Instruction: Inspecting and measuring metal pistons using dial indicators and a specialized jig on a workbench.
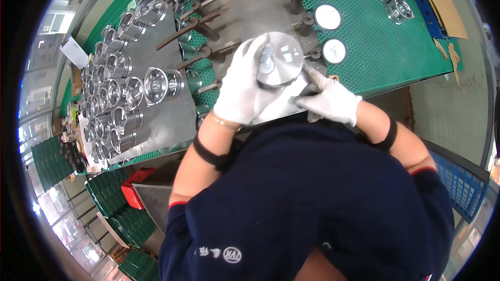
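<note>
A silver metal piston (284,61) is held over the near edge of the metal plate, its round flat face turned up toward me. My left hand (244,80), in a white glove, is closed around the piston's left side, thumb along its edge. My right hand (330,98), also gloved, is just to the right of and below the piston, fingers bent together. Its fingertips look dark and smudged; whether they grip anything there is hidden. Beyond the hands, dial gauges (334,51) stand in a row on the right, with dark metal rods (183,35) on posts to the left.
Several pistons (162,86) stand in rows on a metal sheet (165,125) at the left. More pistons (400,10) sit on the green mat (385,52) at the far right. Green crates (122,229) are stacked lower left, near a red box (134,190). A blue basket (458,182) is at right.
</note>
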Motion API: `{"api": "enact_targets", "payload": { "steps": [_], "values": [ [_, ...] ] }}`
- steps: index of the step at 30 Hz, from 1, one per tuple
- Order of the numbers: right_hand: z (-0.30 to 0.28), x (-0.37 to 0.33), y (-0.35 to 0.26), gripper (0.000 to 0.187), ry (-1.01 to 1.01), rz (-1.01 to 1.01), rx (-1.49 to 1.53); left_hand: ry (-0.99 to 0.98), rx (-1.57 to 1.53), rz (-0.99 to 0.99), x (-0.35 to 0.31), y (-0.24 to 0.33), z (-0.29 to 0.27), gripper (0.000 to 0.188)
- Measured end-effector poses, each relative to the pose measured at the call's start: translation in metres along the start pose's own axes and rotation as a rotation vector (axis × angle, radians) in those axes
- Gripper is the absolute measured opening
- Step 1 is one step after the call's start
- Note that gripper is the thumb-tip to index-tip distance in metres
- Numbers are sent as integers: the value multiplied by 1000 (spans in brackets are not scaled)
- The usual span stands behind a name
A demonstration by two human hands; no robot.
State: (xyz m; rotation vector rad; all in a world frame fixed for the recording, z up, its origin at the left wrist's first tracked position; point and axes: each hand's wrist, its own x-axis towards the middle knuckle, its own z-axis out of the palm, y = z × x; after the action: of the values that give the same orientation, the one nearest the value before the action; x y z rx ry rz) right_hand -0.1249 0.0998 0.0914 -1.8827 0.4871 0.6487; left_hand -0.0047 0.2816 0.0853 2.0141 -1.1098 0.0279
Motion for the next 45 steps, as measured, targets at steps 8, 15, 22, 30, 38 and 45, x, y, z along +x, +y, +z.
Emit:
{"api": "enact_targets", "payload": {
  "steps": [8, 15, 22, 30, 38, 45],
  "values": [
    [-66, -32, 27, 35, 492, -675, -43, -111, -215, -163, 4, 47, -60, 51],
    [-204, -6, 166, 37, 988, -112, 721, 238, 831, -457, -52, -88, -130, 56],
    [-292, 46, 289, 29, 1082, 214, 939, -106, 1096, -763, -50, -81, -120, 41],
    [-289, 62, 282, 37, 1162, 150, 993, -225, 1285, -486, -100, -74, -137, 31],
    [-162, 13, 92, 45, 863, -354, 354, 247, 135, -1077, -111, -15, -160, 49],
    [-6, -15, -42, 112, -28, -908, -68, -15, -950, -899, -52, 63, -113, 41]
  ]
}}
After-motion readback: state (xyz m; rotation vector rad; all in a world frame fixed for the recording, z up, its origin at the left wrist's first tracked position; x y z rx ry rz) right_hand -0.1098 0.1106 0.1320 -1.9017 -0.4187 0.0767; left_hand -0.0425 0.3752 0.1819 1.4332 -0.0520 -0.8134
